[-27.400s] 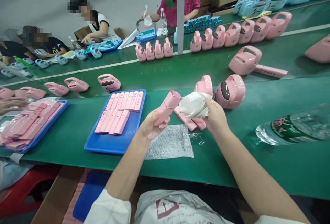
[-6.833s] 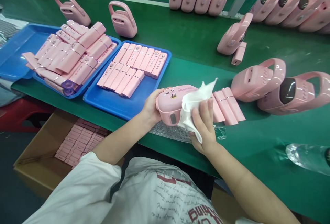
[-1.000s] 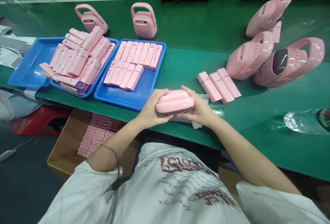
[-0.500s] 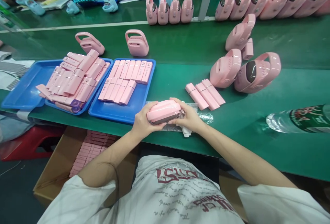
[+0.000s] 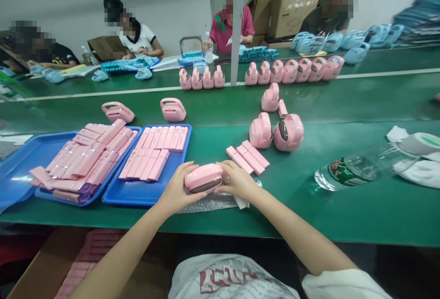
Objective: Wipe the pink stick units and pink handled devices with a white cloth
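A glossy pink housing with a dark panel [image 5: 203, 177] is held between my two hands, above the front of the green table. My left hand [image 5: 176, 189] wraps round its left end, thumb underneath. Closed on its right end, my right hand [image 5: 238, 180] has a whitish cloth or wrapper [image 5: 242, 202] hanging beneath it. Under the hands lies a sheet of clear bubble wrap [image 5: 209, 205]. Just beyond them are several slim pink rectangular pieces [image 5: 252, 154]. Two pink handled housings, one with a dark panel [image 5: 289, 133], stand farther back.
Blue trays [image 5: 144, 200] with pink pieces lie to the left. A plastic bottle [image 5: 357, 170] rests on its side at right. Pink housings [image 5: 290, 70] line the back, and co-workers [image 5: 137, 37] sit across the table. A cardboard box [image 5: 44, 262] stands below the left edge.
The camera has tilted up, bringing the co-workers and the far wall into view. Both hands still hold the pink housing in nearly the same grip.
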Available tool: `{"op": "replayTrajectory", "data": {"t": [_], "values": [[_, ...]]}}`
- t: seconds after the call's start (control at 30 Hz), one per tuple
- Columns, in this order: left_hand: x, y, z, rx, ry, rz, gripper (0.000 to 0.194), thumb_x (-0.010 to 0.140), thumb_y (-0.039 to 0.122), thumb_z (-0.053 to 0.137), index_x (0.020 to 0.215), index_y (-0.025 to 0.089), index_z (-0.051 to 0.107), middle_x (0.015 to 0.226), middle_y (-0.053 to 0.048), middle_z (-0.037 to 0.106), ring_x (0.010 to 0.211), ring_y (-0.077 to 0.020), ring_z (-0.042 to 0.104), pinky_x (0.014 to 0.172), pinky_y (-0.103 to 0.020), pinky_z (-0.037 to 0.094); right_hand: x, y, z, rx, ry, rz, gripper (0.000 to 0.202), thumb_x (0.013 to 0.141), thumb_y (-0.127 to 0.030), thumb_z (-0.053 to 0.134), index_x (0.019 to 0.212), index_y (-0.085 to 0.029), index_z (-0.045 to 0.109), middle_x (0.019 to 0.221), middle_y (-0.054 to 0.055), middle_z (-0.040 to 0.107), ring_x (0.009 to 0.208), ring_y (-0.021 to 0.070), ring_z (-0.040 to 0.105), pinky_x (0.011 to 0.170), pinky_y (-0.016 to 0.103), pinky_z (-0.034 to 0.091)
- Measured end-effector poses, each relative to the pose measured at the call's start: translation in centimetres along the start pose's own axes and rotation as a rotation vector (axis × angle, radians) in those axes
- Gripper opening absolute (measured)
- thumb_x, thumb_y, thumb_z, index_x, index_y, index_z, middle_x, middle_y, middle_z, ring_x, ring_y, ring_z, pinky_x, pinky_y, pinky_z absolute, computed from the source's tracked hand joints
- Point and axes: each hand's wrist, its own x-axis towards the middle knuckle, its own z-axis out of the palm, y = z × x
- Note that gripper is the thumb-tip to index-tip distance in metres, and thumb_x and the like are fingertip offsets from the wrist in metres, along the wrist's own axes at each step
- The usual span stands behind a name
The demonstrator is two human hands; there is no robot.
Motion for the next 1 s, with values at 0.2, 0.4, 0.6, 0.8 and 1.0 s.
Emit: {"op": "replayTrajectory", "data": {"t": [0.2, 0.4, 0.6, 0.8, 1.0], "values": [[0.2, 1.3, -2.2, 0.291, -0.027, 0.088, 0.044, 0.062, 0.049, 0.077, 0.091, 0.021, 0.060, 0.092, -0.005, 0.061, 0.086, -0.0239, 0.060, 0.076, -0.038, 0.051, -1.7, 0.4, -2.5, -0.384, 0.089, 0.296, 0.043, 0.086, -0.024, 0.061, 0.128, -0.017, 0.050, 0.120, 0.014, 0.055, 0.094, 0.0261, 0.067, 0.070, 0.033, 0.054], [3.5, 2.8, -3.8, 0.190, -0.272, -0.139, 0.037, 0.072, 0.049, 0.060, 0.057, 0.019, 0.045, 0.057, 0.004, 0.045, 0.056, -0.0124, 0.042, 0.051, -0.024, 0.028, -2.0, 0.7, -2.2, -0.502, 0.057, 0.392, 0.023, 0.089, -0.021, 0.053, 0.110, -0.016, 0.057, 0.108, 0.013, 0.059, 0.081, 0.0240, 0.069, 0.056, 0.027, 0.047], [11.9, 3.2, -4.3, -0.046, -0.109, -0.329, 0.047, 0.067, 0.054, 0.066, 0.054, 0.018, 0.040, 0.053, 0.004, 0.040, 0.052, -0.0094, 0.037, 0.048, -0.023, 0.024, -2.4, 1.0, -1.9, -0.501, 0.028, 0.397, 0.020, 0.090, -0.025, 0.050, 0.106, -0.014, 0.058, 0.100, 0.013, 0.065, 0.079, 0.0238, 0.070, 0.055, 0.026, 0.045], [24.1, 1.3, -3.1, -0.097, 0.074, -0.388, 0.036, 0.084, 0.039, 0.059, 0.060, 0.015, 0.048, 0.052, 0.004, 0.043, 0.048, -0.0070, 0.040, 0.047, -0.021, 0.031, -2.0, 1.2, -1.5, -0.448, 0.002, 0.438, 0.021, 0.090, -0.026, 0.046, 0.104, -0.015, 0.057, 0.087, 0.012, 0.070, 0.077, 0.0265, 0.071, 0.054, 0.027, 0.045], [32.4, -1.0, -2.2, -0.092, 0.149, -0.459, 0.034, 0.091, 0.038, 0.055, 0.113, 0.013, 0.058, 0.108, -0.008, 0.061, 0.092, -0.0177, 0.062, 0.078, -0.036, 0.054, -1.7, 1.5, -0.9, -0.365, -0.020, 0.480, 0.017, 0.086, -0.023, 0.044, 0.092, -0.017, 0.060, 0.086, 0.011, 0.071, 0.080, 0.0299, 0.070, 0.061, 0.032, 0.047]]}}
